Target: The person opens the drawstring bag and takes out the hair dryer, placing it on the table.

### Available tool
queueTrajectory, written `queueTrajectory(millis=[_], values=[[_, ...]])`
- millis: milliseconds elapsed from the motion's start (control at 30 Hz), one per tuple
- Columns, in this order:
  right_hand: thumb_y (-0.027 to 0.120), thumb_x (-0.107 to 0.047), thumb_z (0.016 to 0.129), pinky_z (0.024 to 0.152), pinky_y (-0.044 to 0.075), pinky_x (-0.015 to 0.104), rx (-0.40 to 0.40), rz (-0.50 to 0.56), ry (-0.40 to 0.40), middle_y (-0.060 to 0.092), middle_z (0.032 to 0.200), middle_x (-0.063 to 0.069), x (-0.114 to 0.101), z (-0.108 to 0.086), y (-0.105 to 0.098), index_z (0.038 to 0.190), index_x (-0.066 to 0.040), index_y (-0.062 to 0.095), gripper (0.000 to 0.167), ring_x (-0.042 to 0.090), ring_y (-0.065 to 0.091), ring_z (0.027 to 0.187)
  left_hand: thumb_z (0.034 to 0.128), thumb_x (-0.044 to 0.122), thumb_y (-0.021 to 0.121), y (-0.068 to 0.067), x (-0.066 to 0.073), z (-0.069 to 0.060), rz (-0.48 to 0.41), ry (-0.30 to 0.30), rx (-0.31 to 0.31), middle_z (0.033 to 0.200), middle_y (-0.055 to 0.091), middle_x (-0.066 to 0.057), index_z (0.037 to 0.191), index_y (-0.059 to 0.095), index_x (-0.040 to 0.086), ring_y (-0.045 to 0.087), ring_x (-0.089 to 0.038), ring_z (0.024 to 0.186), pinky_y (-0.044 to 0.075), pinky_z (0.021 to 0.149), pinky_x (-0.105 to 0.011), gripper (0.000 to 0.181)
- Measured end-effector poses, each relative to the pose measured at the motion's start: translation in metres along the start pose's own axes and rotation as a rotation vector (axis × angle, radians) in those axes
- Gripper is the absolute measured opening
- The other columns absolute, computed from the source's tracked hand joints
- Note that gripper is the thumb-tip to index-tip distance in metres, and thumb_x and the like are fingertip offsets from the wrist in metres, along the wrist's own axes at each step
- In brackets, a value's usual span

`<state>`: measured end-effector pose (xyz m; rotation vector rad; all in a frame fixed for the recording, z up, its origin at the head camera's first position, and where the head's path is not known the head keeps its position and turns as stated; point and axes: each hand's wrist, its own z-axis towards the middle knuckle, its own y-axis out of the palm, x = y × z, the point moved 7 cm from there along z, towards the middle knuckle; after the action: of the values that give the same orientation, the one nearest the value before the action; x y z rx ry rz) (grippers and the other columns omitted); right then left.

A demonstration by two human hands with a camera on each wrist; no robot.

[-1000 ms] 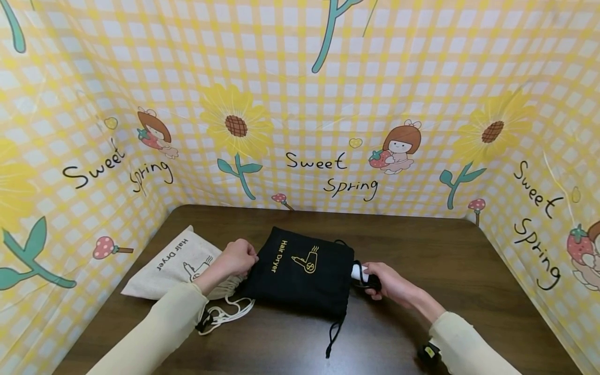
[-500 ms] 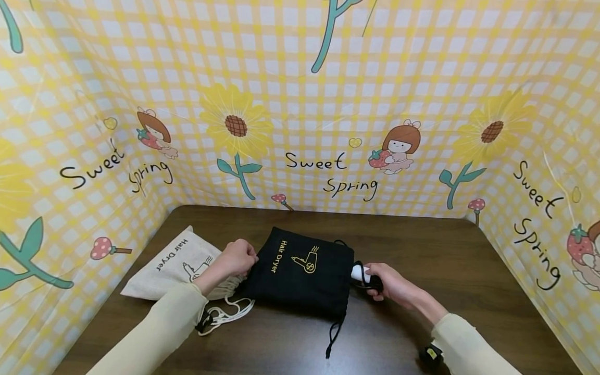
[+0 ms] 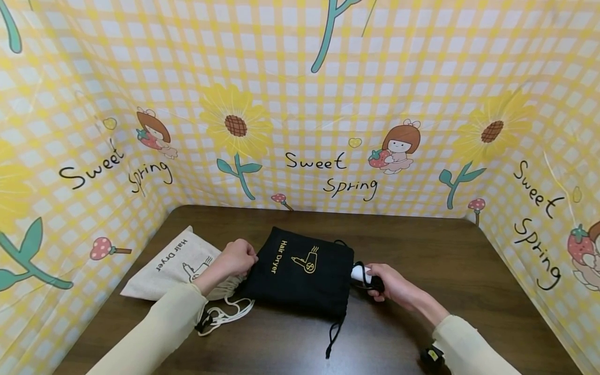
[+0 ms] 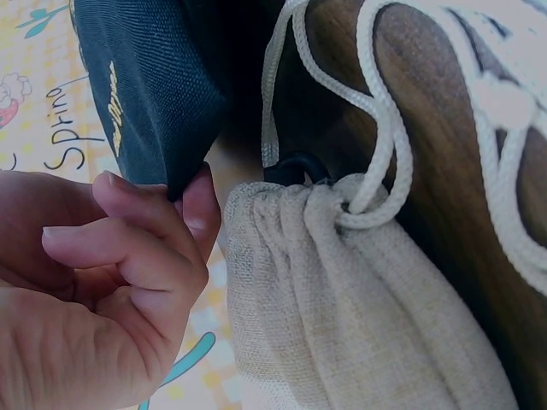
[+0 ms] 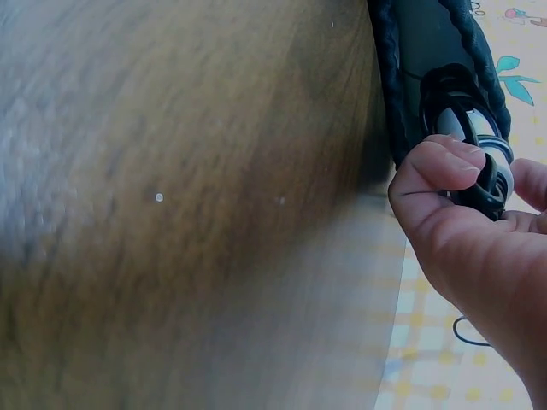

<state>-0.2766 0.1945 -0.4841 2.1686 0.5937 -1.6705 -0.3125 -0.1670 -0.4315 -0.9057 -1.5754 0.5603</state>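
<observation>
A black drawstring bag [image 3: 295,294], printed "Hair Dryer" in yellow, lies on the table with its mouth toward the right. My left hand [image 3: 236,258] pinches the bag's left corner; the left wrist view shows the dark fabric [image 4: 162,111] between thumb and fingers. From the mouth juts the white end of a hair dryer [image 3: 359,273], wrapped by a black cord [image 5: 453,81]. My right hand [image 3: 392,284] grips this end, thumb and fingers curled around it and the cord. The rest of the dryer is hidden inside the bag.
A beige drawstring bag [image 3: 159,276], also marked "Hair Dryer", lies at the left under my left forearm, its white cords [image 3: 229,312] loose on the brown table [image 3: 422,234]. A yellow checked cloth [image 3: 300,104] walls the back and sides. A black drawstring loop [image 3: 332,338] trails forward.
My right hand has shifted very slightly to the right, and slightly more of the white end shows outside the bag. My left hand and both bags stay where they were.
</observation>
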Motion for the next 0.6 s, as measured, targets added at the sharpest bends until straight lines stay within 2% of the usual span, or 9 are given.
queueTrajectory(millis=[600], values=[[0.037,-0.012,0.105,0.06,0.04,0.026,-0.002,0.013,-0.003,0.048,0.092,0.012,0.0008,-0.0045,-0.0032,0.119,0.009,0.044,0.026,0.016,0.046,0.068,0.1016,0.007,0.065,0.0,-0.0023,0.0007,-0.016,-0.01,-0.003,0.065,0.066,-0.01,0.082,0.073,0.004,0.061,-0.016,0.055,0.05,0.055,-0.029,0.021]])
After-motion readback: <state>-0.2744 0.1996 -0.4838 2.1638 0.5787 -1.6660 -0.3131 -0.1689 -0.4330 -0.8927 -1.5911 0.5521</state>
